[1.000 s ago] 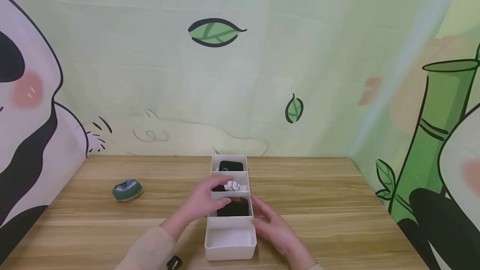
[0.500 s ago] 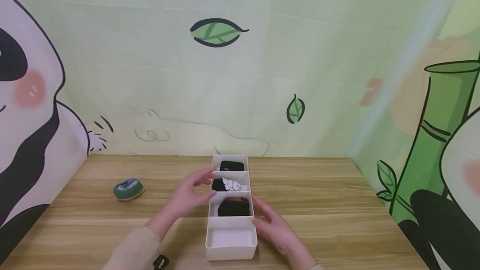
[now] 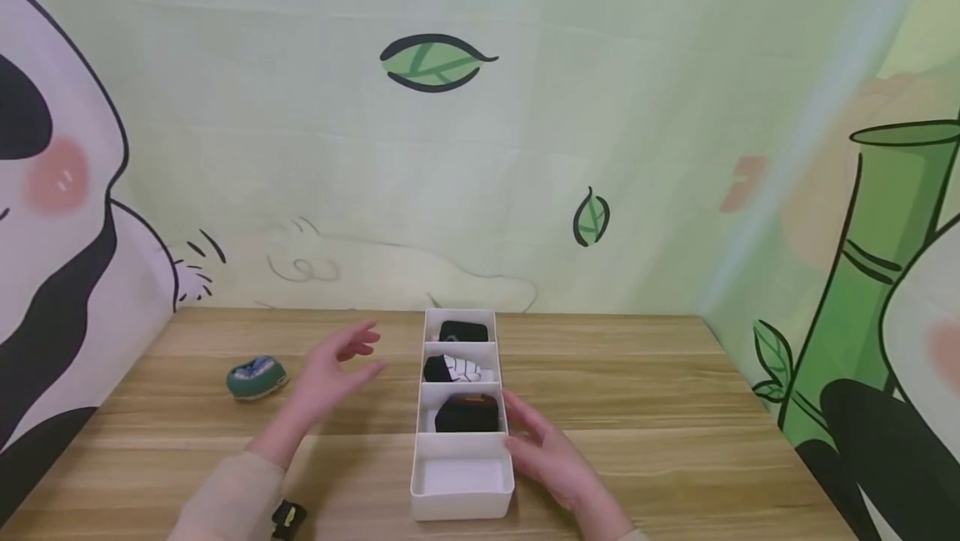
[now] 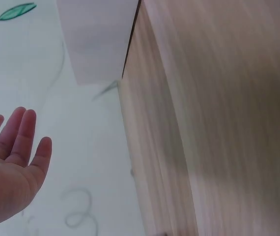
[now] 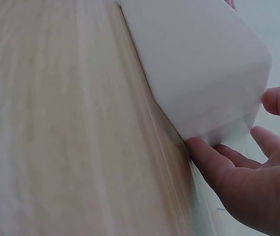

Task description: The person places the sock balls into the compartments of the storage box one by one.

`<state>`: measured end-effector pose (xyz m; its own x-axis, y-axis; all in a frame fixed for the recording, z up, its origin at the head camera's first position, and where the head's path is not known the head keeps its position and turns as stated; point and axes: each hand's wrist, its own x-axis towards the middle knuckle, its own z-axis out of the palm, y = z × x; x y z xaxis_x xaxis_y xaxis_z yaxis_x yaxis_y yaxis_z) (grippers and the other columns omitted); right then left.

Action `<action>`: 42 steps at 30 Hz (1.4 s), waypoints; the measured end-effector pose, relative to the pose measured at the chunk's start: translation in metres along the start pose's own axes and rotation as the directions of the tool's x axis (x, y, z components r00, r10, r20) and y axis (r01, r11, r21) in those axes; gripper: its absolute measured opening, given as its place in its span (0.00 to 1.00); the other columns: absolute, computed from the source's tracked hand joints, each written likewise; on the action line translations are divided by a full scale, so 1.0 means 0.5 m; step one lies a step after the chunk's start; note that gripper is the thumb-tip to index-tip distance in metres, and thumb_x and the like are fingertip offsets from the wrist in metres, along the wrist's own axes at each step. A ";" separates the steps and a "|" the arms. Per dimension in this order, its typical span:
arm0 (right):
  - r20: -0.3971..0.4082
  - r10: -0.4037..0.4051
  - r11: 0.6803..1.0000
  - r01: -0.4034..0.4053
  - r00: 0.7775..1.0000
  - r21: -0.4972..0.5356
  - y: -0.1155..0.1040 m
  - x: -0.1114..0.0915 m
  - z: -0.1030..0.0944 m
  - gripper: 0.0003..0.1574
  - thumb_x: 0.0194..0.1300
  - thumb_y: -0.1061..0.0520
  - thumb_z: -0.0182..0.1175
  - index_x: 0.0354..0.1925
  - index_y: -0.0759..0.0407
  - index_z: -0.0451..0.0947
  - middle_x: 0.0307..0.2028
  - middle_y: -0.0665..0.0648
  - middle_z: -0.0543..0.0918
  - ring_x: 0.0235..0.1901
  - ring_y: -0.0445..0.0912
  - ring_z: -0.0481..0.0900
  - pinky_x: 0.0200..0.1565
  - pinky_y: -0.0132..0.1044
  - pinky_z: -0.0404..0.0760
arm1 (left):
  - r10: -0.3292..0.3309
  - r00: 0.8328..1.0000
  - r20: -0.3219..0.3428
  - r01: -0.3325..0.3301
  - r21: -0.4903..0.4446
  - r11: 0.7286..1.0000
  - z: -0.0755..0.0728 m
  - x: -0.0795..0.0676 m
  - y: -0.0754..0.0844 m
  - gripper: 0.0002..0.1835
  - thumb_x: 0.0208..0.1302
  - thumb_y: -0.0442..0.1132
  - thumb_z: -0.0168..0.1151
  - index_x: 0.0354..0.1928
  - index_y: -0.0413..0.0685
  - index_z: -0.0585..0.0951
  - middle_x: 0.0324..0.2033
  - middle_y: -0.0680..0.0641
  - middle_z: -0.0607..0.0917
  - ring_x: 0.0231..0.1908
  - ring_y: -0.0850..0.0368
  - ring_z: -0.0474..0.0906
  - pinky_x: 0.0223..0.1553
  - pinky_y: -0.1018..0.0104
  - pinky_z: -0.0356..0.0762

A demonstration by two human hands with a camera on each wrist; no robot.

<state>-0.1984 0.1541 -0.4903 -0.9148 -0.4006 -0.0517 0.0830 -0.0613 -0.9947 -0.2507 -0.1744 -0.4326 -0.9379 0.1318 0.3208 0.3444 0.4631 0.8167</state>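
Observation:
A long white divided box (image 3: 462, 508) stands on the table in the head view. Its far compartment holds a folded black sock (image 3: 463, 331). In the one before it lies a black-and-white sock (image 3: 453, 369), and in the third another black folded sock (image 3: 467, 414). My left hand (image 3: 330, 370) is held left of the box, fingers apart, with nothing in it. A green rolled sock (image 3: 257, 378) with a blue patterned opening lies beyond that hand to the left. My right hand (image 3: 551, 458) rests its fingertips (image 5: 199, 145) against the box's right side.
The wooden table (image 3: 637, 408) runs back to a printed cloth backdrop (image 3: 300, 149) with panda, leaf and bamboo drawings. A small black device (image 3: 288, 518) sits by the left sleeve (image 3: 232, 499).
My left hand has drawn back from above the box's middle compartments, moving left to hang near the green sock. The right hand stays at the box's side. The socks in the box remain in place.

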 end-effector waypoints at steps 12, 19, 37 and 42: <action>-0.013 0.001 1.000 -0.001 1.000 -0.006 -0.002 0.001 -0.001 0.44 0.69 0.62 0.59 0.77 0.58 0.51 0.73 0.72 0.54 0.65 0.61 0.66 0.59 0.47 0.75 | -0.087 0.996 -0.027 0.089 0.081 0.993 -0.085 0.001 -0.031 0.36 0.64 0.47 0.69 0.70 0.46 0.68 0.57 0.39 0.80 0.56 0.42 0.76 0.58 0.43 0.72; -0.013 0.006 1.000 -0.006 1.000 -0.003 -0.002 0.002 -0.001 0.44 0.70 0.61 0.59 0.77 0.57 0.51 0.73 0.72 0.54 0.65 0.60 0.66 0.59 0.47 0.75 | -0.105 0.993 -0.059 0.110 0.086 0.990 -0.128 -0.006 -0.038 0.37 0.66 0.49 0.66 0.72 0.42 0.65 0.59 0.37 0.78 0.57 0.40 0.76 0.58 0.44 0.72; -0.012 0.001 1.000 -0.002 1.000 -0.017 -0.002 0.001 0.000 0.44 0.70 0.61 0.59 0.77 0.57 0.52 0.73 0.72 0.54 0.64 0.59 0.68 0.59 0.47 0.75 | -0.188 0.975 -0.115 0.203 0.131 0.970 -0.235 -0.012 -0.091 0.42 0.67 0.55 0.63 0.73 0.38 0.62 0.60 0.33 0.77 0.58 0.38 0.73 0.43 0.80 0.69; -0.007 0.000 1.000 0.000 1.000 -0.015 -0.001 0.001 -0.001 0.44 0.69 0.62 0.59 0.77 0.57 0.51 0.73 0.72 0.53 0.63 0.58 0.69 0.59 0.46 0.75 | -0.216 0.965 -0.148 0.237 0.141 0.961 -0.253 -0.014 -0.113 0.43 0.67 0.57 0.63 0.73 0.39 0.62 0.60 0.34 0.77 0.55 0.49 0.75 0.42 0.83 0.69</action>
<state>-0.1990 0.1543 -0.4899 -0.9174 -0.3945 -0.0521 0.0769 -0.0474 -0.9959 -0.2582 -0.3125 -0.4201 -0.9735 -0.1028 0.2043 0.1032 0.5997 0.7936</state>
